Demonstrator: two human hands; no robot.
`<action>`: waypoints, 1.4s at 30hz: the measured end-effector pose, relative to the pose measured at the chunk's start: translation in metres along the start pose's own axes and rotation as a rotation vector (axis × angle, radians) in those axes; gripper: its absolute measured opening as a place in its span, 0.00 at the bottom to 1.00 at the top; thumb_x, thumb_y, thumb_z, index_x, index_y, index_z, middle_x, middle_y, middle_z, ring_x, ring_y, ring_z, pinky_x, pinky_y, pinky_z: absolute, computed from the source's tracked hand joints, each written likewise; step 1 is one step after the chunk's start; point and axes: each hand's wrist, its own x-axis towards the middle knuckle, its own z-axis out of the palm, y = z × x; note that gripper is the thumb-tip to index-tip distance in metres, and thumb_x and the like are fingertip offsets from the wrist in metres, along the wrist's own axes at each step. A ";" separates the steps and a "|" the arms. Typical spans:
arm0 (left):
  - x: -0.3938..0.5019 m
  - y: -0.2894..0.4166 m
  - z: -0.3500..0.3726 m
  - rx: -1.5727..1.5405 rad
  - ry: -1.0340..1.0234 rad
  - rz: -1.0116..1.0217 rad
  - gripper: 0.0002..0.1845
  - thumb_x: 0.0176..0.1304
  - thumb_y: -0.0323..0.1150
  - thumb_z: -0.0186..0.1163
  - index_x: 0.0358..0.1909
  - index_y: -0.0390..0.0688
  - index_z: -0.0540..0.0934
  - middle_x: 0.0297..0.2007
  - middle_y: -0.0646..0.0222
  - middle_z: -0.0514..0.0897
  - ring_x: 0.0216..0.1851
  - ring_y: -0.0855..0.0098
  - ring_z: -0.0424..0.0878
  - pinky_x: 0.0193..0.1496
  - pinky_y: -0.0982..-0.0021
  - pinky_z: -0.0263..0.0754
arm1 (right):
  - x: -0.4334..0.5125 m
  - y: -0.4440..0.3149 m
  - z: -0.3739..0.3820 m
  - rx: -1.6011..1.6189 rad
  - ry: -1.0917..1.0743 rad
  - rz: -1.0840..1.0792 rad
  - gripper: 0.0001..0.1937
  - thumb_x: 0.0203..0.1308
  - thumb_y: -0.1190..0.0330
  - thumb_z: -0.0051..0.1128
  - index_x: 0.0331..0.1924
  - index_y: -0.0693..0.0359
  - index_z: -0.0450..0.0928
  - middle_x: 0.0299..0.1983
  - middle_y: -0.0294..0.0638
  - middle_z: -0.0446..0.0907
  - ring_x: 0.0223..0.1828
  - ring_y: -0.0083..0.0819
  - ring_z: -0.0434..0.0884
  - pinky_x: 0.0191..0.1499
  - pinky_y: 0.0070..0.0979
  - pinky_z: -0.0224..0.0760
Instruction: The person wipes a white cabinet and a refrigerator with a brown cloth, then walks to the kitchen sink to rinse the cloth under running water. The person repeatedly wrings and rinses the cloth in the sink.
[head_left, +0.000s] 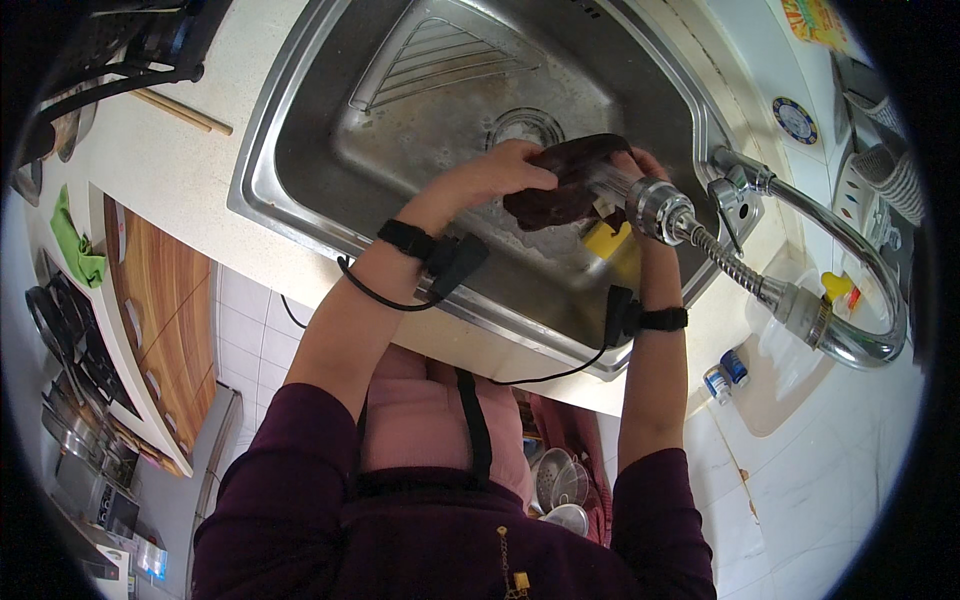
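A dark brown cloth (559, 202) hangs between my two hands over the stainless steel sink (442, 150). My left hand (521, 166) pinches its left edge. At its right side my right hand (637, 166) grips the cloth, partly hidden behind the chrome spray head (660, 210) of the faucet. Water streams from the spray head onto the cloth. Below the cloth, near my right wrist, lies a yellow item (607, 240) in the sink; its kind is unclear. The round drain (525, 129) shows just beyond my left hand.
The curved chrome faucet pipe (847, 225) arches at the right, with its lever (726, 214) by the sink rim. A wire rack (450, 60) sits in the sink's far corner. Wooden chopsticks (184, 112) and a green cloth (75, 240) lie at the left. Small bottles (726, 375) stand at the right.
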 end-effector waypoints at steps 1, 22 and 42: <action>0.000 -0.002 -0.001 -0.138 -0.040 0.017 0.34 0.51 0.34 0.63 0.62 0.35 0.68 0.50 0.60 0.79 0.52 0.63 0.78 0.55 0.66 0.72 | -0.001 0.001 -0.003 0.067 -0.079 0.084 0.17 0.59 0.66 0.63 0.50 0.66 0.76 0.41 0.39 0.81 0.41 0.28 0.80 0.47 0.23 0.72; -0.007 -0.011 0.010 -0.024 0.028 -0.009 0.34 0.53 0.26 0.63 0.65 0.41 0.66 0.55 0.62 0.77 0.54 0.64 0.76 0.59 0.66 0.68 | -0.003 0.030 -0.014 0.885 -0.368 0.207 0.17 0.61 0.65 0.57 0.52 0.64 0.76 0.46 0.42 0.82 0.44 0.34 0.83 0.47 0.36 0.80; 0.012 -0.005 0.050 -1.112 -0.072 -0.140 0.27 0.62 0.56 0.59 0.50 0.44 0.76 0.41 0.67 0.82 0.41 0.65 0.80 0.44 0.62 0.77 | -0.072 -0.023 0.068 0.243 -0.075 0.110 0.23 0.63 0.54 0.59 0.52 0.64 0.76 0.44 0.43 0.81 0.48 0.32 0.79 0.54 0.29 0.70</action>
